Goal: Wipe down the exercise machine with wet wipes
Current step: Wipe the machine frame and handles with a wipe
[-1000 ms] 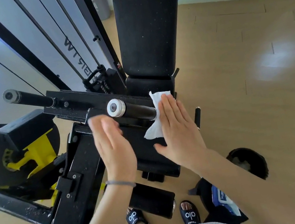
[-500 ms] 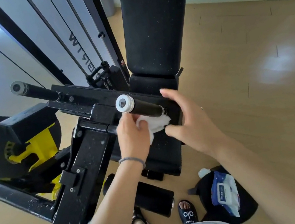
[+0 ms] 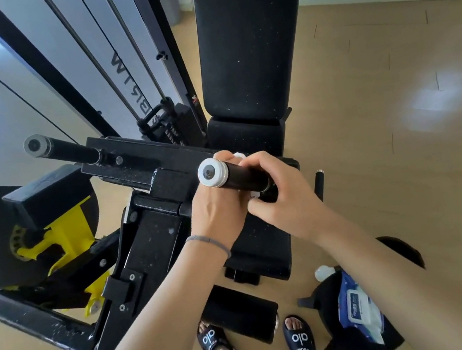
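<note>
The wet wipe (image 3: pixel 239 156) is wrapped around the black handle bar (image 3: pixel 242 177) of the exercise machine (image 3: pixel 151 219), mostly hidden, just small white bits poking out above and below the bar. Left hand (image 3: pixel 217 208) comes up from under the bar with its fingers curled over the top, gripping the wipe against it right behind the white end cap (image 3: pixel 212 172). Right hand (image 3: pixel 277 197) sits just beside it, further along the bar from the cap, fingers curled round the bar and wipe too. The two hands are touching.

Behind the bar stands the black backrest pad (image 3: pixel 251 44), upright, with the seat pad (image 3: pixel 262 237) below the hands. A second handle bar (image 3: pixel 65 150) sticks out further from the backrest, and past that there's a yellow bracket (image 3: pixel 49 237). On the floor (image 3: pixel 403 144) near the person's right foot, a pack of wet wipes (image 3: pixel 360 311) lies on a black bag (image 3: pixel 329 302). Both feet wear black slides (image 3: pixel 300 338).
</note>
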`<action>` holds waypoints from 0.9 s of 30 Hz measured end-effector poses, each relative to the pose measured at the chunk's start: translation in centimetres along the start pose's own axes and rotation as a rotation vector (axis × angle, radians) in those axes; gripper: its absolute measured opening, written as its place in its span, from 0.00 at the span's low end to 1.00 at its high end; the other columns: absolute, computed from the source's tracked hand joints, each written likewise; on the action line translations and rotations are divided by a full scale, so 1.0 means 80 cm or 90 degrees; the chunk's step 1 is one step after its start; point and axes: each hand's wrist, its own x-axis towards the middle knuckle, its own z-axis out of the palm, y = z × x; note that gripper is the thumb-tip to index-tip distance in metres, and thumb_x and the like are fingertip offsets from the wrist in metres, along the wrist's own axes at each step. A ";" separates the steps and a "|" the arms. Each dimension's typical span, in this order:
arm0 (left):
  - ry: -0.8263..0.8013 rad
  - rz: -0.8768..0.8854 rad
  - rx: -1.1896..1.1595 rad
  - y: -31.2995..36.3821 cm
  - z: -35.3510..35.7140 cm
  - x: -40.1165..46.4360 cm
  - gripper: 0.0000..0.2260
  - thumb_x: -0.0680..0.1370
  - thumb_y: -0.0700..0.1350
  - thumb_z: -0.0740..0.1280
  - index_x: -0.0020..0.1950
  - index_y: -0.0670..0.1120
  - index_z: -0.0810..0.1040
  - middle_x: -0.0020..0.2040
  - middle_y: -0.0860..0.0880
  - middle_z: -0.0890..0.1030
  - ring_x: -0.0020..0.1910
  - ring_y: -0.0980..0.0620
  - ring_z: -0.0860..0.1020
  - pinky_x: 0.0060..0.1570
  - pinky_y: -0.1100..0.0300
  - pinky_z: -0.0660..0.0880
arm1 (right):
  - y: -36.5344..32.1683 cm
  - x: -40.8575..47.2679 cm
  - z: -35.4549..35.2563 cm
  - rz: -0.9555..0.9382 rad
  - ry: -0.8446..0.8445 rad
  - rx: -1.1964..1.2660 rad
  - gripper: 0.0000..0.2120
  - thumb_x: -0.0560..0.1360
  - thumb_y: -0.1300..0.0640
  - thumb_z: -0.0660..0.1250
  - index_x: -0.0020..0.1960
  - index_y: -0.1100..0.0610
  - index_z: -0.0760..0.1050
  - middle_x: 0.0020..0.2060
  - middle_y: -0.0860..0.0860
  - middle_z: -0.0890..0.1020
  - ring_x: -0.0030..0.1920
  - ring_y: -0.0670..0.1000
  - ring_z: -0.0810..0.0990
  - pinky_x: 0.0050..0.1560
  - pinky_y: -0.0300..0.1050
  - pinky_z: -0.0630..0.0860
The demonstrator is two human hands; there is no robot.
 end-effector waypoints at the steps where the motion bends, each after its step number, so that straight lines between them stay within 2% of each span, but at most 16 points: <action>1: -0.010 -0.003 -0.029 0.008 -0.010 -0.003 0.14 0.74 0.37 0.68 0.58 0.48 0.76 0.53 0.53 0.75 0.46 0.51 0.77 0.46 0.56 0.77 | 0.000 -0.002 0.003 -0.016 0.010 -0.001 0.20 0.70 0.68 0.70 0.59 0.53 0.74 0.52 0.43 0.79 0.57 0.46 0.78 0.56 0.33 0.71; 4: -0.032 0.007 -0.039 -0.011 -0.005 0.025 0.07 0.77 0.49 0.62 0.54 0.56 0.77 0.55 0.58 0.76 0.53 0.59 0.76 0.51 0.61 0.76 | 0.000 -0.009 0.020 -0.049 0.042 -0.028 0.21 0.73 0.63 0.72 0.64 0.54 0.73 0.57 0.46 0.78 0.61 0.51 0.76 0.62 0.45 0.75; 6: -0.089 0.032 0.007 -0.027 -0.003 0.049 0.13 0.76 0.53 0.58 0.50 0.51 0.80 0.54 0.57 0.77 0.53 0.59 0.75 0.52 0.58 0.76 | 0.001 -0.010 0.030 -0.059 0.079 -0.055 0.21 0.74 0.58 0.72 0.66 0.54 0.72 0.58 0.46 0.77 0.61 0.51 0.75 0.63 0.50 0.75; 7: -0.104 0.046 -0.010 -0.030 -0.001 0.053 0.12 0.75 0.52 0.59 0.48 0.49 0.80 0.53 0.55 0.78 0.53 0.56 0.76 0.53 0.54 0.77 | 0.004 -0.010 0.030 -0.066 0.094 -0.064 0.21 0.75 0.56 0.72 0.67 0.54 0.72 0.59 0.46 0.76 0.62 0.51 0.75 0.65 0.50 0.73; 10: -0.144 0.090 -0.172 -0.029 0.012 0.042 0.11 0.76 0.48 0.65 0.56 0.51 0.81 0.58 0.54 0.80 0.63 0.47 0.76 0.67 0.47 0.72 | 0.019 -0.014 0.014 -0.064 0.151 -0.089 0.22 0.81 0.46 0.63 0.71 0.55 0.71 0.64 0.46 0.76 0.69 0.49 0.72 0.73 0.53 0.65; 12: -0.112 -0.007 -0.345 -0.017 0.022 0.031 0.10 0.77 0.51 0.70 0.56 0.51 0.84 0.61 0.49 0.81 0.63 0.48 0.77 0.68 0.43 0.72 | 0.030 -0.016 -0.002 0.044 0.261 -0.036 0.25 0.83 0.38 0.52 0.72 0.51 0.71 0.66 0.43 0.76 0.70 0.44 0.71 0.73 0.48 0.67; 13: -0.091 -0.043 -0.393 -0.016 0.024 0.029 0.08 0.77 0.51 0.72 0.55 0.52 0.85 0.61 0.51 0.81 0.62 0.50 0.79 0.67 0.43 0.73 | 0.033 -0.013 -0.007 0.120 0.319 0.014 0.26 0.83 0.37 0.48 0.70 0.49 0.73 0.65 0.42 0.77 0.69 0.41 0.72 0.71 0.45 0.67; 14: -0.093 -0.086 -0.422 -0.012 0.023 0.032 0.08 0.78 0.51 0.73 0.56 0.54 0.84 0.60 0.55 0.81 0.62 0.52 0.79 0.66 0.44 0.74 | 0.037 -0.008 -0.007 0.190 0.356 0.073 0.26 0.83 0.37 0.46 0.69 0.47 0.74 0.64 0.40 0.78 0.67 0.39 0.72 0.71 0.43 0.68; 16: -0.092 -0.069 -0.339 -0.012 0.018 0.028 0.10 0.80 0.48 0.70 0.62 0.55 0.81 0.62 0.60 0.78 0.64 0.56 0.77 0.67 0.49 0.74 | 0.043 0.010 0.001 0.281 0.358 0.185 0.24 0.85 0.41 0.45 0.67 0.46 0.77 0.60 0.39 0.81 0.66 0.39 0.74 0.72 0.45 0.66; 19: -0.012 0.022 -0.222 -0.011 0.022 -0.008 0.15 0.81 0.39 0.66 0.68 0.46 0.78 0.66 0.52 0.78 0.66 0.52 0.76 0.65 0.50 0.74 | 0.040 0.027 0.019 0.295 0.370 0.192 0.23 0.86 0.45 0.47 0.63 0.49 0.80 0.58 0.40 0.82 0.63 0.41 0.76 0.71 0.49 0.69; 20: 0.028 0.031 -0.174 -0.007 0.030 -0.025 0.14 0.80 0.36 0.66 0.65 0.43 0.78 0.64 0.50 0.78 0.63 0.49 0.76 0.64 0.49 0.75 | 0.039 0.028 0.022 0.292 0.381 0.192 0.22 0.87 0.47 0.48 0.62 0.50 0.80 0.57 0.41 0.82 0.62 0.41 0.76 0.71 0.49 0.70; 22: 0.104 -0.050 -0.109 0.007 0.046 -0.048 0.09 0.77 0.32 0.68 0.55 0.40 0.80 0.56 0.52 0.75 0.57 0.47 0.74 0.60 0.48 0.75 | 0.042 0.028 0.022 0.294 0.392 0.209 0.22 0.87 0.49 0.49 0.62 0.50 0.81 0.58 0.41 0.82 0.62 0.41 0.76 0.71 0.48 0.70; 23: 0.124 -0.101 -0.105 0.014 0.051 -0.049 0.07 0.76 0.32 0.69 0.52 0.40 0.80 0.55 0.52 0.75 0.57 0.48 0.73 0.60 0.51 0.74 | 0.044 0.027 0.021 0.293 0.391 0.218 0.22 0.87 0.49 0.49 0.62 0.50 0.81 0.58 0.40 0.82 0.63 0.41 0.76 0.71 0.48 0.70; 24: 0.135 -0.136 -0.119 0.020 0.056 -0.048 0.06 0.76 0.33 0.68 0.51 0.40 0.81 0.55 0.52 0.75 0.57 0.51 0.72 0.60 0.57 0.72 | 0.045 0.027 0.021 0.292 0.386 0.224 0.22 0.86 0.48 0.49 0.62 0.50 0.81 0.58 0.40 0.82 0.63 0.41 0.76 0.71 0.48 0.69; 26: 0.150 -0.180 -0.146 0.025 0.057 -0.045 0.03 0.76 0.33 0.68 0.43 0.38 0.78 0.50 0.54 0.75 0.52 0.55 0.71 0.52 0.71 0.67 | 0.045 0.027 0.022 0.286 0.388 0.238 0.22 0.86 0.49 0.49 0.60 0.50 0.82 0.57 0.40 0.82 0.62 0.40 0.77 0.71 0.49 0.69; 27: 0.156 -0.196 -0.155 0.028 0.057 -0.045 0.05 0.76 0.33 0.68 0.40 0.37 0.76 0.46 0.53 0.74 0.49 0.54 0.71 0.49 0.73 0.66 | 0.045 0.027 0.022 0.284 0.395 0.246 0.21 0.86 0.49 0.50 0.60 0.50 0.82 0.56 0.41 0.82 0.62 0.40 0.77 0.71 0.49 0.70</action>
